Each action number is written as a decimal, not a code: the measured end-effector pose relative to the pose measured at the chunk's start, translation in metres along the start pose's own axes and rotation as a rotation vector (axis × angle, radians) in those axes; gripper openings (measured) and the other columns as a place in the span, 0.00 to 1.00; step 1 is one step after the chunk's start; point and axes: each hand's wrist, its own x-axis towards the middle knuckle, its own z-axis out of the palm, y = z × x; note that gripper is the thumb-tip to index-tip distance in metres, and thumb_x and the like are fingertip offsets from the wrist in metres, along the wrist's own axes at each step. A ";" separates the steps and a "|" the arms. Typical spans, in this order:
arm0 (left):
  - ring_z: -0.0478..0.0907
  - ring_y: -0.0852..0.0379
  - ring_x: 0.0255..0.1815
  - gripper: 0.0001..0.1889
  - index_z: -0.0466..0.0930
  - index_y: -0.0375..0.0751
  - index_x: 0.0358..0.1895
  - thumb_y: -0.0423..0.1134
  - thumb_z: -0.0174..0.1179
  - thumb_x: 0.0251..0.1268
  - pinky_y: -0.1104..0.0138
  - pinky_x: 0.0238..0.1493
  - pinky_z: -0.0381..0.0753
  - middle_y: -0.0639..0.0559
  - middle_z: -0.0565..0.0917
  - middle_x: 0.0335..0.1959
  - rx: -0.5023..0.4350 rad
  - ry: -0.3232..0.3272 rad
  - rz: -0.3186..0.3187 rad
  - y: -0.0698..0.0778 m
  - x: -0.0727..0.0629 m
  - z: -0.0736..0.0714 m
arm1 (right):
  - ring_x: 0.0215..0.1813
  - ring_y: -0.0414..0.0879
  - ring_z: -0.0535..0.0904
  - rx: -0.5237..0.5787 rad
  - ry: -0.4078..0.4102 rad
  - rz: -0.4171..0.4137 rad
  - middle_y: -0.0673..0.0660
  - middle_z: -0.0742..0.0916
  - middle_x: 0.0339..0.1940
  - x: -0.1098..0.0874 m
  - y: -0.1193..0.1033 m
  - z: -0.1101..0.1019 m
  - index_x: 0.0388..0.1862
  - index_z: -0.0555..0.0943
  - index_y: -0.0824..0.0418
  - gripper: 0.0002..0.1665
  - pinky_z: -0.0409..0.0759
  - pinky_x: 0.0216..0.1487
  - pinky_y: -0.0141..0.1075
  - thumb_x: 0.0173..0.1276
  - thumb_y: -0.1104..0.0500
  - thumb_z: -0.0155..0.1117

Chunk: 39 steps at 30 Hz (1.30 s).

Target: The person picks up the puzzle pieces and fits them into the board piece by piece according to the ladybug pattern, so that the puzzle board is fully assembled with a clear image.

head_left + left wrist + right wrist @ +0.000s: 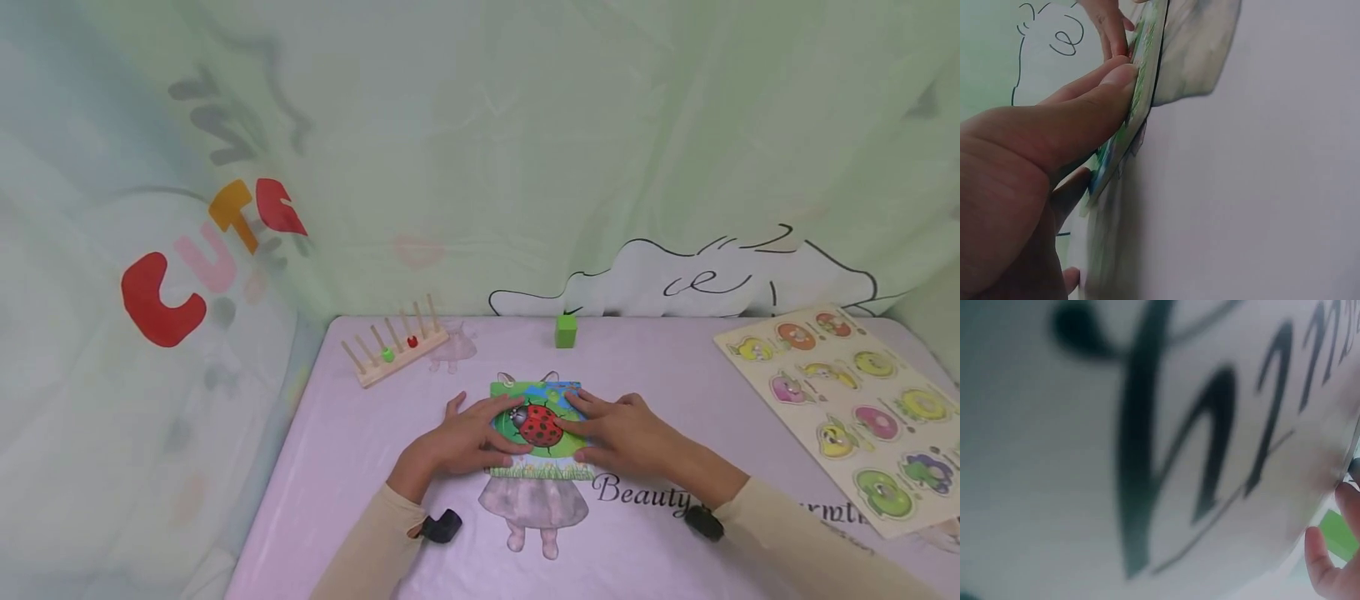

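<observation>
A small flat picture board (542,427) with a red ladybug on a green and blue ground lies on the table in front of me. My left hand (471,435) rests on its left side, fingers spread over the picture and thumb at the lower edge. On the opposite side my right hand (628,429) lays its fingertips along the right edge and on the ladybug. The left wrist view shows the left thumb (1107,94) pressed on the board's face near its rim. Only some fingers (1319,559) of the right hand show in the right wrist view.
A wooden peg rack (405,358) with a green bead (387,355) and a red bead (412,342) stands at the back left. Behind the board is a green block (566,332). A large fruit puzzle board (810,417) lies at the right.
</observation>
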 end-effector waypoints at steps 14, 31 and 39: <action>0.49 0.53 0.85 0.19 0.80 0.77 0.62 0.56 0.63 0.70 0.32 0.77 0.42 0.60 0.57 0.83 0.074 0.011 0.038 0.006 -0.003 -0.005 | 0.68 0.52 0.81 -0.047 0.007 -0.001 0.56 0.79 0.72 0.007 0.006 -0.002 0.67 0.81 0.45 0.40 0.77 0.43 0.47 0.57 0.33 0.74; 0.60 0.53 0.82 0.19 0.83 0.67 0.61 0.51 0.67 0.67 0.32 0.75 0.55 0.60 0.63 0.81 0.164 0.077 0.141 0.005 -0.010 -0.008 | 0.78 0.54 0.70 -0.093 0.006 -0.047 0.55 0.75 0.77 0.007 0.007 0.001 0.69 0.79 0.44 0.41 0.78 0.53 0.55 0.59 0.30 0.71; 0.63 0.55 0.80 0.16 0.84 0.73 0.59 0.52 0.65 0.69 0.32 0.71 0.62 0.59 0.71 0.76 0.234 0.092 0.141 0.006 -0.011 -0.008 | 0.75 0.56 0.73 -0.024 -0.016 -0.199 0.54 0.77 0.75 0.008 0.006 -0.001 0.68 0.81 0.43 0.32 0.78 0.57 0.55 0.65 0.41 0.72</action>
